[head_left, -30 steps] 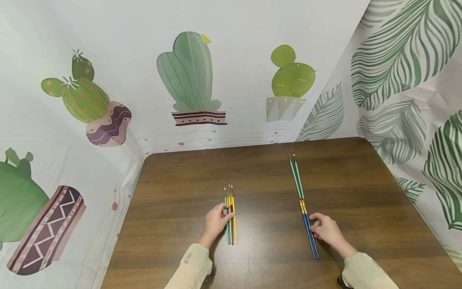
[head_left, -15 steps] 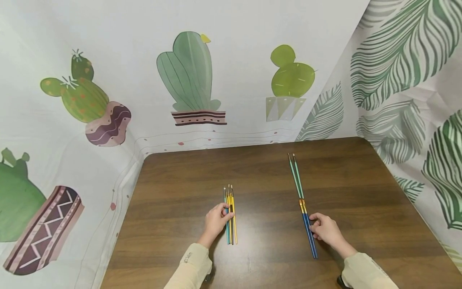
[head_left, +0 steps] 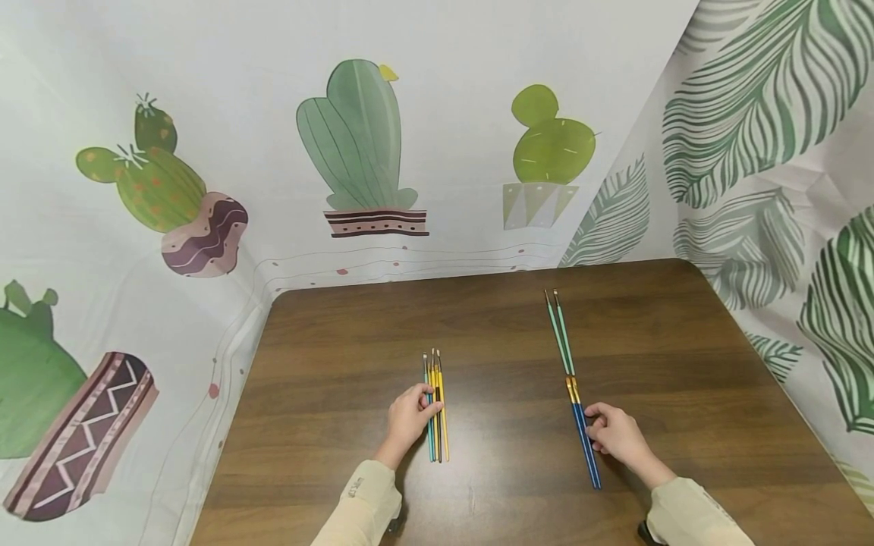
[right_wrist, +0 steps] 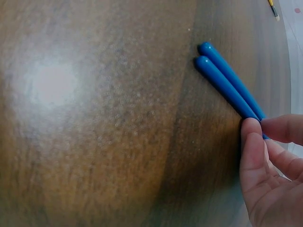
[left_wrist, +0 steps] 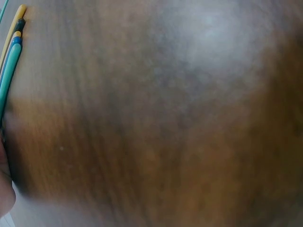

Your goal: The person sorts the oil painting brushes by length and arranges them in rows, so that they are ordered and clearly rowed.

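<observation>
On the left of the table, several thin paintbrushes (head_left: 435,446) lie side by side, bristles toward the far edge. Their handles are teal, yellow and black. My left hand (head_left: 407,415) pinches this bundle across the middle; the left wrist view catches only the handle ends (left_wrist: 12,66) and a bit of the hand (left_wrist: 4,194). To the right, my right hand (head_left: 617,436) grips two blue paintbrushes (right_wrist: 225,85) between thumb and fingers, their handle ends together. Two mint-green paintbrushes (head_left: 567,341) lie beyond, handle ends meeting the blue brushes' golden ferrules.
The brown wooden table (head_left: 498,470) has a rounded far edge close to a white cloth backdrop (head_left: 464,152) printed with cacti. A leaf-patterned cloth (head_left: 744,121) hangs along the right side. Light glares off the tabletop in both wrist views.
The lower ends of the two blue paintbrushes have come closer together under my right hand. My left hand and its bundle stay in place.
</observation>
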`<state>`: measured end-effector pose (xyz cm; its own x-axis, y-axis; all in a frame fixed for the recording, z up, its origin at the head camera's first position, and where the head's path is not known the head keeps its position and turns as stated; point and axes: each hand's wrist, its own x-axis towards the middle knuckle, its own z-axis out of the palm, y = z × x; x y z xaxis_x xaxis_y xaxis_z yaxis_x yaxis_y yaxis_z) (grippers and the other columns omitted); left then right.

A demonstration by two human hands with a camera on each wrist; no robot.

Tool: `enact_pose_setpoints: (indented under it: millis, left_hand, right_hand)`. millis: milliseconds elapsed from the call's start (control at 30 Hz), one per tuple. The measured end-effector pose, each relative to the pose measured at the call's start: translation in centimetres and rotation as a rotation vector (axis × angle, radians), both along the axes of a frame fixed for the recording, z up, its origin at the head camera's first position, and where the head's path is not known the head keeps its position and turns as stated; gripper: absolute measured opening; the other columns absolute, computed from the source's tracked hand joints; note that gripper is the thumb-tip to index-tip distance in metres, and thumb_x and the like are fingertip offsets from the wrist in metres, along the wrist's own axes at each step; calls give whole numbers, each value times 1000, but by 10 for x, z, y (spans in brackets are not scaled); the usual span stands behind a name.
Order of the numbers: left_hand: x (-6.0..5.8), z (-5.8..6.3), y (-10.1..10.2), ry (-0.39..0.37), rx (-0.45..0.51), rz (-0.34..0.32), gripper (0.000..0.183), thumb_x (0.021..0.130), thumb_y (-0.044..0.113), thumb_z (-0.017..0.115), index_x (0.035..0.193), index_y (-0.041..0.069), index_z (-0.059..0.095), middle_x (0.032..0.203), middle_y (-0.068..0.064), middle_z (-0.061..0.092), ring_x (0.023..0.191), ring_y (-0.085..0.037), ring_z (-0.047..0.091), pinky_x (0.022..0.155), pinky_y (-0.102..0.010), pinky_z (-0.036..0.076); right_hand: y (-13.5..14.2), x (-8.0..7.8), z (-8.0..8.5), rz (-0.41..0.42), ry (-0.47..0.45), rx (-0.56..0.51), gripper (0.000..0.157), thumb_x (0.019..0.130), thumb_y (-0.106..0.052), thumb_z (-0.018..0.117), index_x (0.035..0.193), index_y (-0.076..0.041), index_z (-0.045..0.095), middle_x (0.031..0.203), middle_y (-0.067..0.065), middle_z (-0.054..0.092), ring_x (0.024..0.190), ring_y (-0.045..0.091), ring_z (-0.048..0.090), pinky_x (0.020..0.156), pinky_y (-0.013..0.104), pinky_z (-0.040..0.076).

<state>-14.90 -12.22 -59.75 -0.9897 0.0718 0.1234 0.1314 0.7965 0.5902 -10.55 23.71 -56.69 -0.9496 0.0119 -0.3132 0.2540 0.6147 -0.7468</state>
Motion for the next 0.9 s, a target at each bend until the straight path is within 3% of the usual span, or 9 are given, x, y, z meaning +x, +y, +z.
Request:
enact_pose_setpoints:
  millis: [367, 567, 700, 900]
  left_hand:
    - [1, 1, 0, -6, 12, 0, 25, 73, 34, 69, 89, 17, 61, 63, 12, 46, 54, 0, 37, 51, -18, 30]
    - [1, 0, -1, -9, 6, 5, 25, 73, 35, 69, 89, 17, 61, 63, 11, 46, 54, 0, 37, 52, -18, 30]
    - [1, -1, -1, -3, 5, 4, 25, 73, 34, 69, 88, 17, 60, 63, 12, 46, 54, -1, 37, 52, -18, 30]
    - [1, -1, -1, 12, 9, -4, 25, 73, 35, 69, 88, 17, 60, 63, 11, 46, 53, -1, 37, 51, -18, 30]
  right_hand:
    - [3, 0, 4, 16, -5, 9, 23, 76, 1, 57, 99, 5, 54, 61, 3, 51, 49, 13, 52, 42, 24, 42]
    - [0, -8, 16, 21, 0, -44, 23, 78, 1, 57, 100, 5, 54, 63, 6, 54, 52, 14, 54, 45, 25, 44]
    - [-10, -21, 25, 28, 25, -135, 27, 78, -1, 58, 103, 7, 52, 66, 8, 56, 53, 13, 54, 47, 26, 46]
    - [-40, -39, 35, 39, 19, -379, 35, 78, -1, 59, 109, 12, 47, 69, 11, 56, 52, 10, 55, 47, 25, 47]
